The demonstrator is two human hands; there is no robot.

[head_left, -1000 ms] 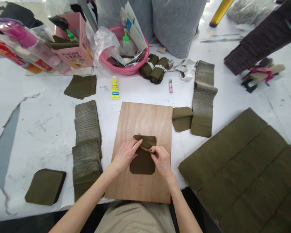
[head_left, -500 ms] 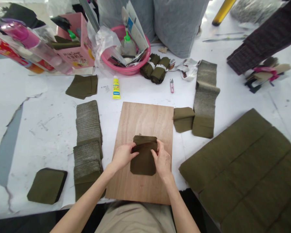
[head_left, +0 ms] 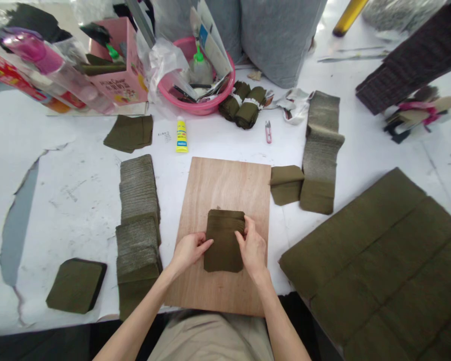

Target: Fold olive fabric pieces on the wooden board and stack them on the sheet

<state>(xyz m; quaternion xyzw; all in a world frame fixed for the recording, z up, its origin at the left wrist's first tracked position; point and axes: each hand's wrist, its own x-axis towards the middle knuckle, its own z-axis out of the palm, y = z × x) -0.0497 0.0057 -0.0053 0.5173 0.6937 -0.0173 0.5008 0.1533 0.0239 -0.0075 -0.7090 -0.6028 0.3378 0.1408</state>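
A dark olive stack of fabric pieces (head_left: 224, 248) lies on the wooden board (head_left: 229, 183) in front of me, its upper layers slightly fanned near the top. At its left edge, my left hand (head_left: 191, 249) pinches the side with thumb and fingers. My right hand (head_left: 252, 244) grips the right edge a little higher, thumb on top and fingers along the side. To the left are overlapping rows of olive pieces (head_left: 138, 200) and a neat stack (head_left: 75, 286). Folded olive fabric (head_left: 286, 184) touches the board's right side.
A long fabric strip (head_left: 320, 155), large olive panels (head_left: 376, 260) and small pink snips (head_left: 268, 132) lie to the right and beyond. Farther back are a yellow tube (head_left: 181, 135), rolled bundles (head_left: 250, 108), a pink basket (head_left: 206, 106) and a pink box (head_left: 122, 85).
My left hand has moved slightly down and outward along the stack's left edge. The raised upper layers now lie flatter. My right hand has barely moved.
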